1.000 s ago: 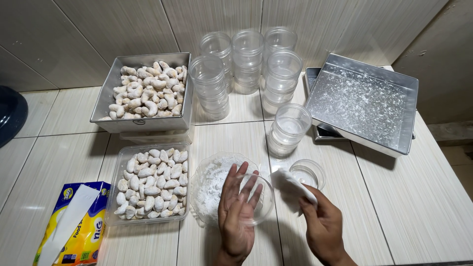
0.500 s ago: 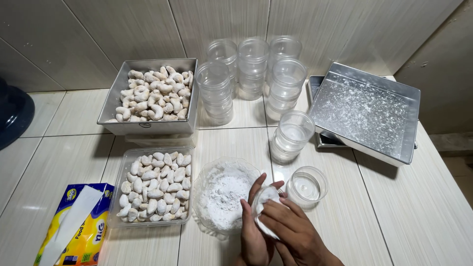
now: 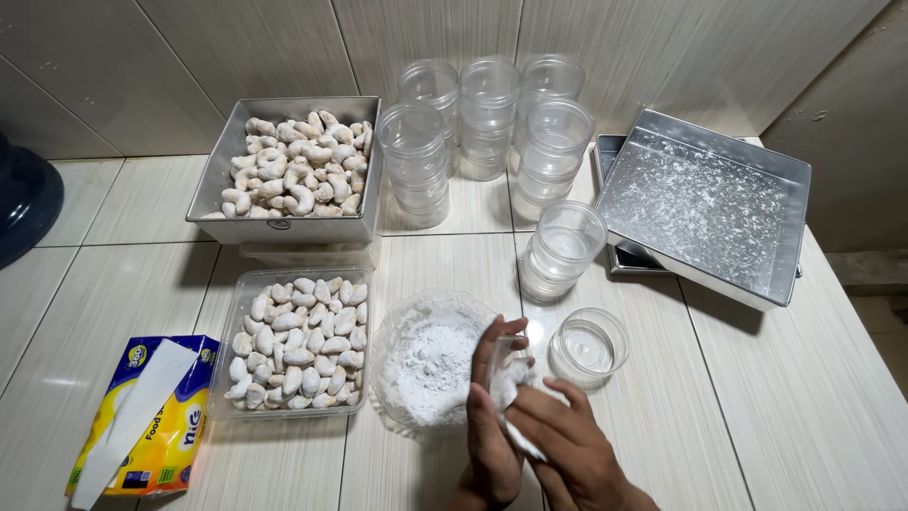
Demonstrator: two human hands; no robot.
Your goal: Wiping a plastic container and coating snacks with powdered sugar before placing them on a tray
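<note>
My left hand (image 3: 490, 426) holds a small clear plastic jar (image 3: 503, 352) on its side, just right of a clear bowl of white powder (image 3: 426, 364). Against the jar's mouth, my right hand (image 3: 567, 445) presses a crumpled white tissue (image 3: 518, 388). Both hands meet at the bottom centre of the head view, and much of the jar is hidden by my fingers. A round clear lid or shallow jar (image 3: 588, 346) stands open on the tiled counter just to the right of my hands.
A clear tray of pale crescent cookies (image 3: 298, 345) lies left of the bowl, with a metal tin of more cookies (image 3: 293, 170) behind it. Stacked clear jars (image 3: 487, 114) stand at the back, one jar (image 3: 566, 248) nearer. A powder-dusted metal tray (image 3: 705, 203) sits right, a tissue pack (image 3: 142, 421) left.
My right hand has brought the tissue from the right across to the jar. My left hand has tipped the jar up off the powder bowl, and the two hands now touch.
</note>
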